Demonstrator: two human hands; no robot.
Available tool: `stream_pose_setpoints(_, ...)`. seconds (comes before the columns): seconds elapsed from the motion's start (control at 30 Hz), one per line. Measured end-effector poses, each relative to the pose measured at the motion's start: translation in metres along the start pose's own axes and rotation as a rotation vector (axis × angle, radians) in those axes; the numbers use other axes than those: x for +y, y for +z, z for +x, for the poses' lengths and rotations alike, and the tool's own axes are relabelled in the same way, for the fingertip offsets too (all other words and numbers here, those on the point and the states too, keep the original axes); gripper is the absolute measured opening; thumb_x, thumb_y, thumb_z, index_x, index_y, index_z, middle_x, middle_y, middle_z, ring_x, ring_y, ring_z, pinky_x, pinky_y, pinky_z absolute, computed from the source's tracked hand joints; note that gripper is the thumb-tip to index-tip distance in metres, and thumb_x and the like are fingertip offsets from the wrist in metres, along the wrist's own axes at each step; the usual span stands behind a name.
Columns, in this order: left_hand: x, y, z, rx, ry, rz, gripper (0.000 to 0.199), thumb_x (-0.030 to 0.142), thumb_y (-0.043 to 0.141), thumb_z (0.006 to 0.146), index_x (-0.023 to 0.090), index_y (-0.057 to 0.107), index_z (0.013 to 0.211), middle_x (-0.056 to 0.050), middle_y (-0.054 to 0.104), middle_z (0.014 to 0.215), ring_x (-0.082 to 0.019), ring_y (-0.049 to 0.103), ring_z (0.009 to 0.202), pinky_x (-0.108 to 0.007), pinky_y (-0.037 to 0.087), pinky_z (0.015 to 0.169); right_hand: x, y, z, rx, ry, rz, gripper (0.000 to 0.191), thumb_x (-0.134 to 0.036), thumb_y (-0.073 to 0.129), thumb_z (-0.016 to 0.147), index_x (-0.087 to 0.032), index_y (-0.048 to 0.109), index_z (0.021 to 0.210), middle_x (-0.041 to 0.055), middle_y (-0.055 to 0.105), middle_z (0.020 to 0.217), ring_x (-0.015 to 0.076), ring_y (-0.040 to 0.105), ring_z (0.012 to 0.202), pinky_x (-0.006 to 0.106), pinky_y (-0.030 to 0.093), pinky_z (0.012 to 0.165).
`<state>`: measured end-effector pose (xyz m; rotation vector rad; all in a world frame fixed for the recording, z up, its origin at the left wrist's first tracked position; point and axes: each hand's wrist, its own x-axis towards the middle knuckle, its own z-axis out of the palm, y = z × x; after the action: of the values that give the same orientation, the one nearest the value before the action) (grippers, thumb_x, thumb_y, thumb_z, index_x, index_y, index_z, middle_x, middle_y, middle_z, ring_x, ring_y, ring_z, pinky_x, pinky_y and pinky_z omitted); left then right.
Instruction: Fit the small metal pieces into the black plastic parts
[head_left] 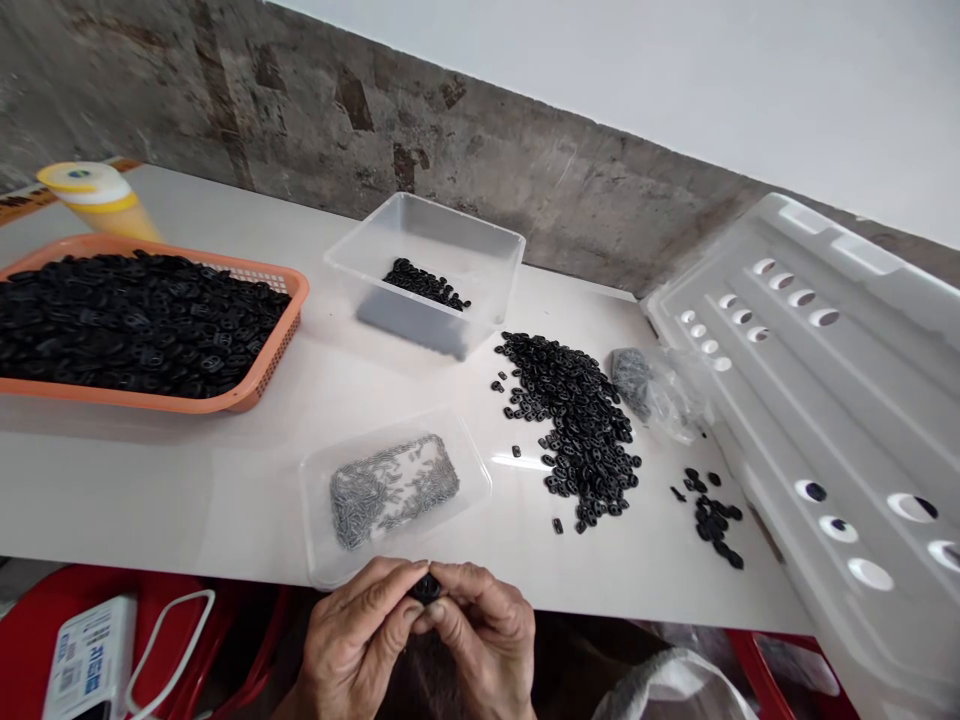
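Observation:
At the table's front edge, my left hand [360, 635] and my right hand [484, 635] meet. Between their thumbs and fingertips they pinch a small black plastic cord lock [426, 588]; most of it is covered by the fingers. Just beyond my hands lies a shallow clear tray [469, 470] with many tiny metal springs [360, 505]. To the right spreads a pile of small black oval plastic pieces [574, 420] with holes in them. Farther right is a smaller group of black pieces [718, 525].
An orange basket [289, 330] full of black pieces stands at left, a yellow-topped bottle [97, 195] behind it. A clear bin [480, 265] holds more black pieces. At right are a plastic bag of springs [652, 385] and a white perforated panel [832, 400], leaning. A red stool [30, 620] sits below.

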<state>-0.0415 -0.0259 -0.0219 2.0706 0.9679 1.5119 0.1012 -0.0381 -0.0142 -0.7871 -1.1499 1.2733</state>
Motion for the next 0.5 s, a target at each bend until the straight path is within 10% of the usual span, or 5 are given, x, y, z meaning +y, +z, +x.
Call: stream_pose_setpoints(0.5,-0.0036,-0.0017,0.0023,-0.021,-0.017,0.059,0.036,0.011,0.05,0.09,0.015,0.056,0.125,-0.006,0.065,0.107,-0.007,0.064,0.1,-0.009,0.051,0.09,0.0059,-0.006,0.0063,0.02,0.008,-0.066,0.033,-0.008,0.062,0.084,-0.028,0.065,0.111,-0.0007,0.066,0.088,0.0039,0.065,0.077,0.01,0.055,0.074)
